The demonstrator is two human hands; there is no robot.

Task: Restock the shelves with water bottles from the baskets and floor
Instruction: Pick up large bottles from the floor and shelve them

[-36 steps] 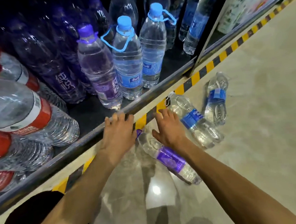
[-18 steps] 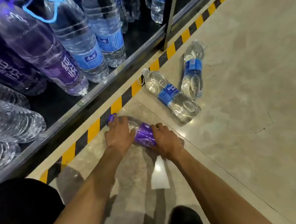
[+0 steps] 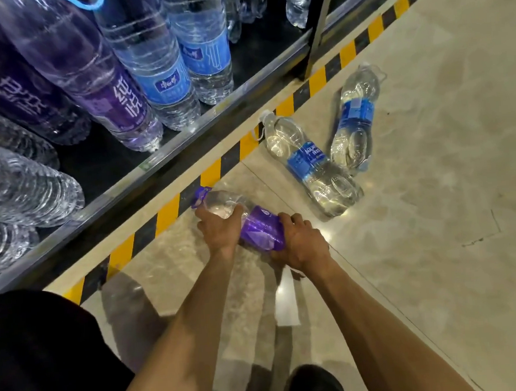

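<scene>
Our way right blocked by two blue-label bottles lying on open floor, shelf lip ahead, standing bottles crowding it

floor: purple-label bottle ×1 | blue-label bottles ×2 | hands ×2

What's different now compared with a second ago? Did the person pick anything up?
Both hands came down from the shelf edge onto the purple bottle lying on the floor: the left hand took hold near its neck, the right hand at its base end. It is still on the floor, not lifted. The two blue bottles lie where they were, untouched.
</scene>
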